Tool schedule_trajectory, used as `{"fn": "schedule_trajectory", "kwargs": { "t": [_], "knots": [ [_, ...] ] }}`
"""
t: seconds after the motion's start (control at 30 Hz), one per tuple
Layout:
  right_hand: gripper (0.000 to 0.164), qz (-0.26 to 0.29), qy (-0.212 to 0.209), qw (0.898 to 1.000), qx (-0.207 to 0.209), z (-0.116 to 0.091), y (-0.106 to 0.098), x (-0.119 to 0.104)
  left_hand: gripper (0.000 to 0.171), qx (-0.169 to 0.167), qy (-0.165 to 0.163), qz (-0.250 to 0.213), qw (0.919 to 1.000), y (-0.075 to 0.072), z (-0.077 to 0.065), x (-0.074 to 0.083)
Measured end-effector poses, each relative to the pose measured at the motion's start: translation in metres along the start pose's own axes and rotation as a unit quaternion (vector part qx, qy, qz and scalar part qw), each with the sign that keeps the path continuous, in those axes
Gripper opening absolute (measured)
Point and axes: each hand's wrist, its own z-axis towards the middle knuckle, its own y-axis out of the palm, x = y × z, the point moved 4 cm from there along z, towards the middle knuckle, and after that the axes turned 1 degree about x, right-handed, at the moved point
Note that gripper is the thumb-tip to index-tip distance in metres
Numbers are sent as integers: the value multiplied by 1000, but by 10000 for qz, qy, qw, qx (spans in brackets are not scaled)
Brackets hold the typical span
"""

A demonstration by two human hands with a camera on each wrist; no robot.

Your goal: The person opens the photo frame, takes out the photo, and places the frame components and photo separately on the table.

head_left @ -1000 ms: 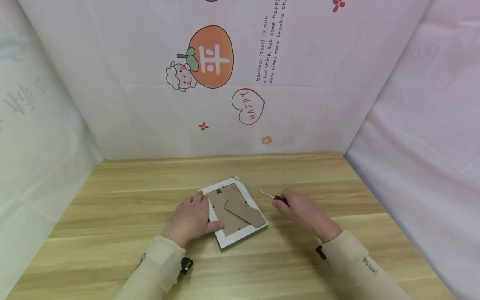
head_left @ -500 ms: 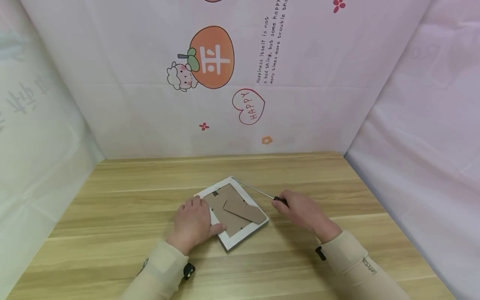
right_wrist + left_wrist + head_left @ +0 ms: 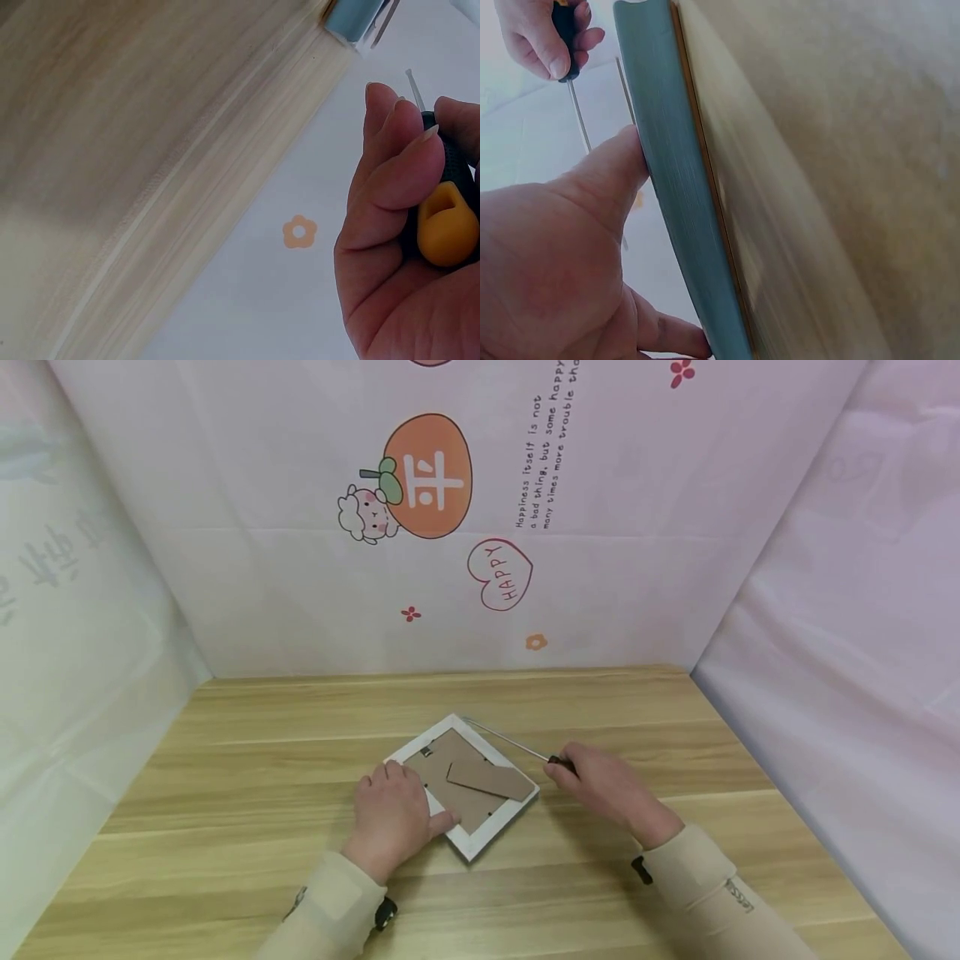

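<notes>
A picture frame (image 3: 480, 847) lies back side up on the table, with a white rim, a brown backing board (image 3: 468, 814) and a brown stand leg (image 3: 487, 780). In the left wrist view its side edge (image 3: 676, 172) is blue-grey. My left hand (image 3: 390, 814) rests on the frame's near left side, thumb stretched over the rim and fingertips on the edge. My right hand (image 3: 607, 781) grips a screwdriver (image 3: 517, 743) by its black handle with a yellow end (image 3: 448, 232). The thin metal shaft reaches left, its tip right at the frame's far corner.
A wood-grain table (image 3: 247, 760) runs back to a white printed cloth (image 3: 300, 610), with more cloth on the left and right sides. Both sleeves are beige, and a black device (image 3: 386, 913) sits at the left wrist.
The picture frame has turned counterclockwise under my left hand, which has moved slightly toward me and to the right. The right hand and screwdriver have stayed nearly still.
</notes>
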Motion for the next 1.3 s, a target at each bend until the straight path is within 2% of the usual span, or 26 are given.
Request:
{"fn": "schedule_trajectory", "kwargs": {
  "t": [0.3, 0.57, 0.8, 0.93, 1.1, 1.2, 1.3],
  "knots": [
    [34, -12, 5, 10000, 0, -1, 2, 2, 92, -45, -207, 232, 9995, -2, -3, 8],
    [34, 15, -8, 10000, 4, -2, 2, 5, 102, -126, -447, 296, 9985, 1, -3, 12],
    [34, 8, -12, 10000, 42, -2, 3, 6, 103, -242, -433, 374, 9981, 1, -5, 13],
    [35, -22, -8, 10000, 51, -3, 4, 7, 93, -287, -336, 271, 9987, -3, -5, 9],
    [36, -62, -3, 10000, 57, -4, 4, 7, 80, -109, -107, -173, 9997, -7, -3, -1],
    [36, -52, 28, 10000, 45, -4, 4, 7, 85, -37, 172, -544, 9984, -8, 1, -7],
    [35, -18, 32, 10000, 17, -5, 4, 7, 103, -152, 499, -809, 9954, -7, 6, -13]
  ]
}}
